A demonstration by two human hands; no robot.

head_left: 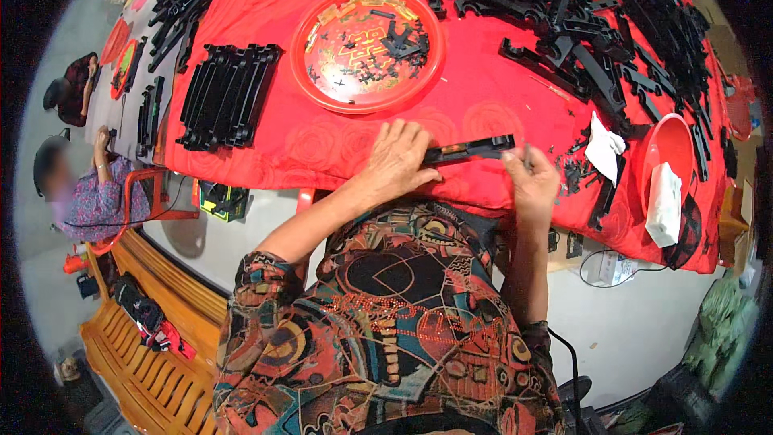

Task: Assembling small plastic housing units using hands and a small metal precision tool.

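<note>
Head view: gripping a long black bar [469,149] by its left end with the left hand [400,153], closing thumb and fingers on it and running it rightward, just above three o'clock, near the middle of the view. Holding the right hand [535,177] beside the bar's right end, between three and four o'clock, nearly closed, apparently pinching a small dark piece [527,155] between thumb and forefinger; not being able to tell its kind for blur, nor any contact with the bar.

Probably working on that right end, perhaps fitting the piece; calling next for a firm left hold and careful lining-up of the pinch.

Working close to the near edge of the red cloth [475,72], just toward six o'clock. Finding open room at twelve, between a round red tray [354,106] of small black parts [398,42] at ten to eleven and a heap of black bars [578,28] at one to two. Finding more bare cloth toward nine, before reaching a stack of bars [229,97]. Facing crowding around three: loose black bits [574,174] near the right hand, then a crumpled white cloth [604,145], a red bowl [678,137] and a white packet [663,209].
</note>
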